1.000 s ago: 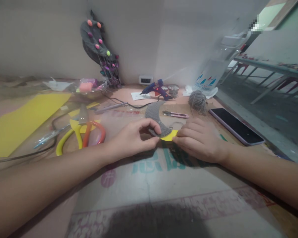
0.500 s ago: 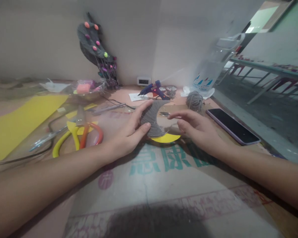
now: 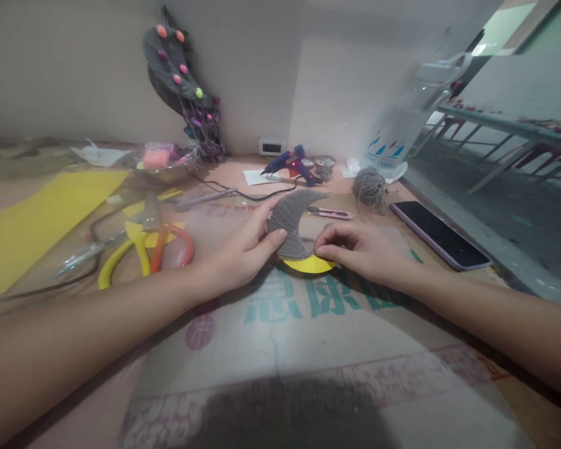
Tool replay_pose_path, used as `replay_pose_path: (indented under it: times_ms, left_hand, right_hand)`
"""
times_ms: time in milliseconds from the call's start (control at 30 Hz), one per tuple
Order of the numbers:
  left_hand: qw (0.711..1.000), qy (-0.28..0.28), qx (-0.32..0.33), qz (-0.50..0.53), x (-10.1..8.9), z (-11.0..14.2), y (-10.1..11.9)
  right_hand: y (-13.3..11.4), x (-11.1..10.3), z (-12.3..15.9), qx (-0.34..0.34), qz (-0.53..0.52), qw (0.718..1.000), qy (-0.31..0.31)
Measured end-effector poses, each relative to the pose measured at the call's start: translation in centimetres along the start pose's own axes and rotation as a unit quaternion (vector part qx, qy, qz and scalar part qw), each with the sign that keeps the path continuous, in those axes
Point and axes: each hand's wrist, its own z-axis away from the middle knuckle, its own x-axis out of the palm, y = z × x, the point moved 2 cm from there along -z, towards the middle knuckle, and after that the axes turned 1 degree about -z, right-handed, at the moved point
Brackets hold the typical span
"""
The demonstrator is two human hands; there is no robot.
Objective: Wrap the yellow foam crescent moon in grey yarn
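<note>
A crescent moon cutout [image 3: 287, 224] is wound with grey yarn over most of its length, and its lower right end shows bare yellow card. My left hand [image 3: 250, 249] grips the crescent's left side, thumb on the front and fingers behind. At the edge where the winding meets the yellow, my right hand [image 3: 355, 246] is closed in a pinch of thumb and forefinger on the yarn, the strand itself mostly hidden by the fingertips. Behind that hand lies a slim pink-handled craft knife [image 3: 331, 214]. A ball of grey yarn [image 3: 370, 187] rests farther back.
Orange-and-yellow-handled pliers [image 3: 150, 240] and yellow sheet [image 3: 47, 224] lie left. A blue glue gun [image 3: 292, 163] stands at the back, near a small digital clock [image 3: 272, 146]. A phone [image 3: 439, 234] and clear bottle [image 3: 395, 131] are right. A decorated grey moon [image 3: 172, 75] leans on the wall.
My right hand has come in lower and closer to the crescent, its fingers going from spread to pinched at the yarn's edge. The craft knife now shows more fully. My left hand keeps its grip.
</note>
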Motion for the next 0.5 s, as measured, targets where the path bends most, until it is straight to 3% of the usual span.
replay_pose_path:
  times_ms: [100,333,500]
  left_hand:
    - [0.999,-0.025,0.007,-0.025,-0.02,-0.07,-0.18]
    - [1.000,-0.031,0.001,0.004,0.10,-0.13,-0.13]
    - [0.999,-0.028,-0.005,0.021,0.19,-0.11,-0.25]
  right_hand:
    - [-0.11,0.01,-0.05,-0.001,0.009,1.000,0.009]
    - [0.24,0.06,-0.09,0.001,0.007,1.000,0.018]
    - [0.15,-0.09,-0.11,-0.015,0.061,0.998,0.024]
